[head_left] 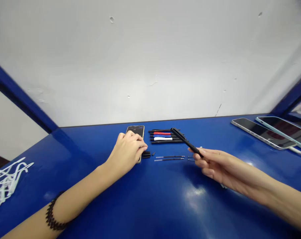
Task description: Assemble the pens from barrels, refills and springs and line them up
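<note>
My right hand (215, 162) is raised over the blue table and pinches a black pen barrel (187, 142) with a clip between thumb and fingers; the barrel slants up to the left. My left hand (130, 147) is closed over the lower part of a phone (140, 130), fingertips bunched beside short black pen parts (146, 155); whatever the fingers hold is hidden. Right of these lie a tiny pen tip (153, 154), two pen refills (169, 159) and small springs (190, 158), partly behind my right hand.
Several pens (162, 138) in black, red, blue and white lie in a stack near the wall. Two phones (263, 133) rest at the right, a white cable (298, 152) beside them. A white plastic lattice item (6, 182) lies at the left edge of the blue table (145, 205).
</note>
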{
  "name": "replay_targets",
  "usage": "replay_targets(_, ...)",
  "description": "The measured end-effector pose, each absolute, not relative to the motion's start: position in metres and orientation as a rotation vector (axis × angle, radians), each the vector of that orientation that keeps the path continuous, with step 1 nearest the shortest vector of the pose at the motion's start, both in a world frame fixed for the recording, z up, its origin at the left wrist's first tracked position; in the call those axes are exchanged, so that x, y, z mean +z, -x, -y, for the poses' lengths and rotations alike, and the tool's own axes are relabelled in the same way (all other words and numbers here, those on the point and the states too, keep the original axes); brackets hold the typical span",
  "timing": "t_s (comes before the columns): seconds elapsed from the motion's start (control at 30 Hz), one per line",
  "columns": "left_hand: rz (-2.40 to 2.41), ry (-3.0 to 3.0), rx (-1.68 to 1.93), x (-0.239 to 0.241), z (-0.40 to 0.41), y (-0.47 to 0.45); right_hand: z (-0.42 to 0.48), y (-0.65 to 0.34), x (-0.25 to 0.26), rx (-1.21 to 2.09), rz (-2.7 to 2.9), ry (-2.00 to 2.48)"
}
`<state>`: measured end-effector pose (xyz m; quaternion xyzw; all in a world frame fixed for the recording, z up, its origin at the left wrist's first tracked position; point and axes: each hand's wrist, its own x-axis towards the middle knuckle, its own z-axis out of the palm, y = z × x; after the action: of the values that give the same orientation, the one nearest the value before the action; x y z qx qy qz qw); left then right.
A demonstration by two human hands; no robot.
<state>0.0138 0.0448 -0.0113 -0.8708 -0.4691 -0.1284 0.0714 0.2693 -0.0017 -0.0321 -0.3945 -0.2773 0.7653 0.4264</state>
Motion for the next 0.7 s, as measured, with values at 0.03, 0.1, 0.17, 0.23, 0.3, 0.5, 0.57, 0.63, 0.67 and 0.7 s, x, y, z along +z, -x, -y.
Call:
replay_targets(0.03,1.386,2.575,-0.494,-0.009,-0.043,-0.016,0.002,-0.268,-0.033,1.927,0.69,0.979)
replay_targets(0.1,1.253,2.488,-0.75,-0.003,-0.035,-0.022,0.004,-0.264,-0.035,1.951,0.722,0.989)
replay_targets(0.17,0.998,2.489,-0.892,0.001,-0.023,-0.03,0.007,-0.26,-0.035,1.974,0.806,0.999)
replay_targets(0.23,0.757,2.584,-0.819,0.003,-0.013,-0.037,0.012,-0.256,-0.034,2.005,0.924,0.974)
replay_targets(0.3,0.645,2.677,-0.677,0.001,-0.007,-0.042,0.016,-0.252,-0.033,2.034,1.024,0.929)
replay_targets(0.5,0.687,2.763,-0.649,-0.003,-0.011,-0.041,0.02,-0.248,-0.034,2.07,0.987,0.901)
replay_targets(0.57,0.705,2.711,-0.662,-0.001,-0.013,-0.039,0.019,-0.249,-0.036,2.089,0.931,0.904)
replay_targets(0.63,0.68,2.649,-0.66,0.0,-0.012,-0.038,0.019,-0.25,-0.038,2.108,0.873,0.911)
replay_targets(0.67,0.658,2.62,-0.662,0.001,-0.012,-0.038,0.019,-0.25,-0.039,2.116,0.847,0.917)
replay_targets(0.7,0.637,2.594,-0.667,0.001,-0.011,-0.039,0.019,-0.249,-0.039,2.125,0.824,0.921)
